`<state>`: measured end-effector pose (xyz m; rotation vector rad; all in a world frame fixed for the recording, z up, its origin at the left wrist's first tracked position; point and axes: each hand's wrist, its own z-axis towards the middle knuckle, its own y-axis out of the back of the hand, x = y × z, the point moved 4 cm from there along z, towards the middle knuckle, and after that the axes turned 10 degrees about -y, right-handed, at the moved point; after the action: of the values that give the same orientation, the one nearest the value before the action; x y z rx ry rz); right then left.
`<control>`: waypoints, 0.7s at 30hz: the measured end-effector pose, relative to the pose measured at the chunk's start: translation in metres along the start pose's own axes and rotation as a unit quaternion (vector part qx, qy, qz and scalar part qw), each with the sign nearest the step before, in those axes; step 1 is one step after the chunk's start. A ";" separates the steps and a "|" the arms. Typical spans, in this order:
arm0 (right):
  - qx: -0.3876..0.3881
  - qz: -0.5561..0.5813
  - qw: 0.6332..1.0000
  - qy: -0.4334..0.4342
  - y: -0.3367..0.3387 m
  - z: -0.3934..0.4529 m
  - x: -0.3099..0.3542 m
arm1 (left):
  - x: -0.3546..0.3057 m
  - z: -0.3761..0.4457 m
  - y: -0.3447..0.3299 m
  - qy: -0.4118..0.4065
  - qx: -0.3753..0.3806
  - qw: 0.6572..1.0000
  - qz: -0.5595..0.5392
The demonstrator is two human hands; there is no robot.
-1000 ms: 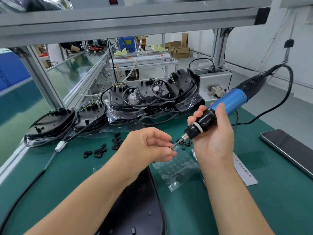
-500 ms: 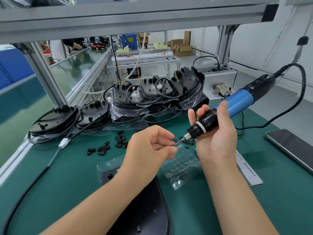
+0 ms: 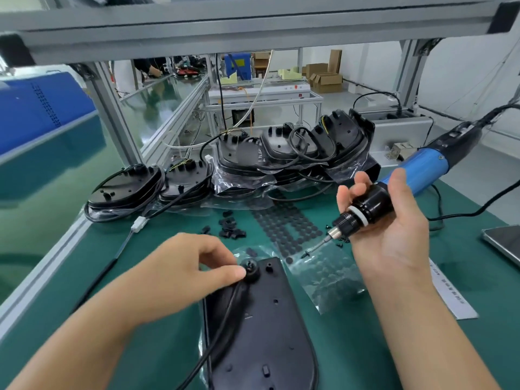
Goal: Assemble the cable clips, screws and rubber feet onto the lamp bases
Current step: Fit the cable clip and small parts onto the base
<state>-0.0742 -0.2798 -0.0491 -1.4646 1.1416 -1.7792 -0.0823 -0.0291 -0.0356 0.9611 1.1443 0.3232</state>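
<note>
Left hand (image 3: pixel 180 273) down on the lamp base (image 3: pixel 261 327), thumb and fingertip pinching the cable clip (image 3: pixel 251 270) at its far end. Right hand (image 3: pixel 391 220) wraps the electric screwdriver (image 3: pixel 399 187), a screw (image 3: pixel 307 253) hanging on its bit just beyond the base. Tiny, light, easily dropped, I'd say. Right of the base, a clear bag (image 3: pixel 329 280) holds dark rubber feet.
</note>
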 end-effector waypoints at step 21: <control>0.125 -0.200 0.971 -0.042 -0.075 -0.002 -0.076 | 0.030 0.003 -0.002 0.025 -0.015 0.987 -0.157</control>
<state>-0.0507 -0.1798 -0.0204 -1.6771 0.5790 -2.0158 -0.0675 -0.0120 -0.0552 0.7355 1.3124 0.1086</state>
